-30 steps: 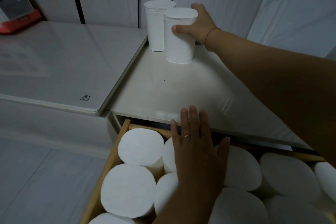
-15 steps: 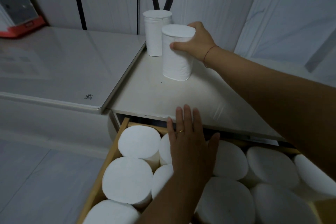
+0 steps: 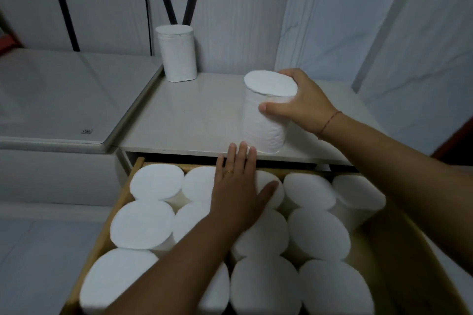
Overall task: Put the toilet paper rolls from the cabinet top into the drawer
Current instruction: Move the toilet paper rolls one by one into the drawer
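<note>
My right hand (image 3: 299,102) grips a white toilet paper roll (image 3: 263,123), held upright and slightly tilted over the front edge of the cabinet top (image 3: 194,120). A second roll (image 3: 176,56) stands upright at the cabinet top's back left corner. Below, the wooden drawer (image 3: 112,215) is pulled out and packed with several upright white rolls (image 3: 143,222). My left hand (image 3: 240,192) lies flat, fingers spread, on the rolls near the drawer's back edge, holding nothing.
A glossy white appliance lid (image 3: 64,100) adjoins the cabinet on the left. Pale wall panels with black strips rise behind. The drawer has a gap (image 3: 378,238) at its right side beside the rolls. Light floor tiles lie at lower left.
My right hand has carried the gripped roll from beside the back roll forward and right to the cabinet's front edge. My left hand stayed on the drawer rolls.
</note>
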Demonstrator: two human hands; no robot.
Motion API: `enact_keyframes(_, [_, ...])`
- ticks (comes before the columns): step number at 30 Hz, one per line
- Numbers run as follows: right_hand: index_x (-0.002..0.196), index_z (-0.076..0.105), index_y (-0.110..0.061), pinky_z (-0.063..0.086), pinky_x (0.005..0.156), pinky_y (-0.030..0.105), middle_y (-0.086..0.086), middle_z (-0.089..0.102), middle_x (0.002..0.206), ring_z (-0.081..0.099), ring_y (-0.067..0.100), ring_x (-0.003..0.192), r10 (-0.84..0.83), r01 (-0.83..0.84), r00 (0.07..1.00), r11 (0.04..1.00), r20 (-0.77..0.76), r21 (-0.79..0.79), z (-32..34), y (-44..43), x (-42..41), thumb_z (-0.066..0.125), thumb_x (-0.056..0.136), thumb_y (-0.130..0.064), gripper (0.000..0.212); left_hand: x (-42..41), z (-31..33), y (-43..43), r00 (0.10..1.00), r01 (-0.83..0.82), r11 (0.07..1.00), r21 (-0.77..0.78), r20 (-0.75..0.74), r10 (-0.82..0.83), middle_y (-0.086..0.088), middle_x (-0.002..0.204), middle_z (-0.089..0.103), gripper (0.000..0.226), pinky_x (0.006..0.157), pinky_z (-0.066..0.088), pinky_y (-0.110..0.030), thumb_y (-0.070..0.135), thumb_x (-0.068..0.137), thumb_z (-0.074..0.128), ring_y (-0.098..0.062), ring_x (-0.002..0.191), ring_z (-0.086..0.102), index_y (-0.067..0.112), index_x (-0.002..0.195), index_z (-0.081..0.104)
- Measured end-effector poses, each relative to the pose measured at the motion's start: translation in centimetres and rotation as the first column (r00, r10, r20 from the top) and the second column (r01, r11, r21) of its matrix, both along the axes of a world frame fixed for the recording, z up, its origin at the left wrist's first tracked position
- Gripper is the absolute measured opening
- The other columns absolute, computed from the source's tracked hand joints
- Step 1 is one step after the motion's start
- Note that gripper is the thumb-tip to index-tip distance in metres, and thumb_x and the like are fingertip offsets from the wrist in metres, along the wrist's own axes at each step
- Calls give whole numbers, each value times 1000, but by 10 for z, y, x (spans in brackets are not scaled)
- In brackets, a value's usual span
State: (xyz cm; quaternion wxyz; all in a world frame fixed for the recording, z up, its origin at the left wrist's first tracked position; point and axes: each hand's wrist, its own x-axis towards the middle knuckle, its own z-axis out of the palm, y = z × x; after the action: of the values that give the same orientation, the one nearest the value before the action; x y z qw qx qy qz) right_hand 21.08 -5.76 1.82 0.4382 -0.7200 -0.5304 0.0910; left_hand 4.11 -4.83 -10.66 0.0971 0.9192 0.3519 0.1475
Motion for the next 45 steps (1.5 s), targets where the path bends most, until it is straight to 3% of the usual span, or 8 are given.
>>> enact_keyframes(7, [120,46,-28,40,71,15,-10,52,112,49,10,99,-92,92,996,994,8,-51,-1,-109,32,82,63,-33,67,9,-5,-32,921,389,913,-125,90,-380,4,161,7,75,115,-5,-31,62,91,35,-14,147,-3,24,151,10])
enact_keyframes(11, [115,45,-40,48,70,18,-23,51,108,51,3,99,-54,52,998,992,-17,-112,-4,-167,40,83,60,-34,67,6,-14,-39,858,489,865,-113,-114,-500,9,159,-6,81,115,-14,-29,72,84,13,-6,144,-14,28,151,1])
enact_keyframes(15, [113,45,-44,50,62,11,-25,50,112,50,0,103,2,0,1000,982,9,-191,-15,-208,42,84,57,-37,69,3,-17,-40,846,499,866,-38,-196,-496,11,155,-15,77,113,-18,-28,70,87,13,-4,140,-22,29,150,-6])
enact_keyframes(20, [111,39,-48,47,65,3,-32,44,111,45,-4,105,28,-23,999,972,19,-235,-16,-239,45,77,48,-53,74,3,-15,-44,851,492,871,17,-219,-476,12,152,-18,84,114,-17,-29,72,79,-3,-6,142,-20,27,150,-5])
enact_keyframes(24, [112,39,-49,46,65,2,-33,43,110,45,-5,105,48,-42,999,960,13,-277,-14,-252,47,77,46,-53,76,2,-14,-44,855,486,874,22,-221,-469,11,154,-16,80,114,-16,-28,70,83,0,-6,141,-21,27,150,-4])
enact_keyframes(31, [116,40,-44,52,67,15,-23,46,114,47,6,108,46,-63,997,945,-61,-322,-19,-260,56,78,50,-47,76,3,-15,-44,857,485,874,40,-222,-465,11,155,-14,81,114,-17,-27,70,83,-1,-7,143,-19,27,151,-3])
enact_keyframes(39, [112,39,-55,46,68,2,-36,45,107,44,-13,103,95,-97,995,920,-25,-381,-34,-267,73,83,51,-46,76,2,-17,-44,864,480,876,49,-201,-462,12,153,-16,78,111,-20,-25,70,85,2,-6,142,-20,28,150,-4])
enact_keyframes(45, [118,35,-41,49,83,18,-14,42,123,45,9,114,175,-108,979,874,99,-474,-72,-246,64,84,59,-37,76,2,-17,-44,866,477,877,47,-192,-461,13,152,-15,78,107,-24,-22,70,85,3,-5,140,-22,28,151,-2])
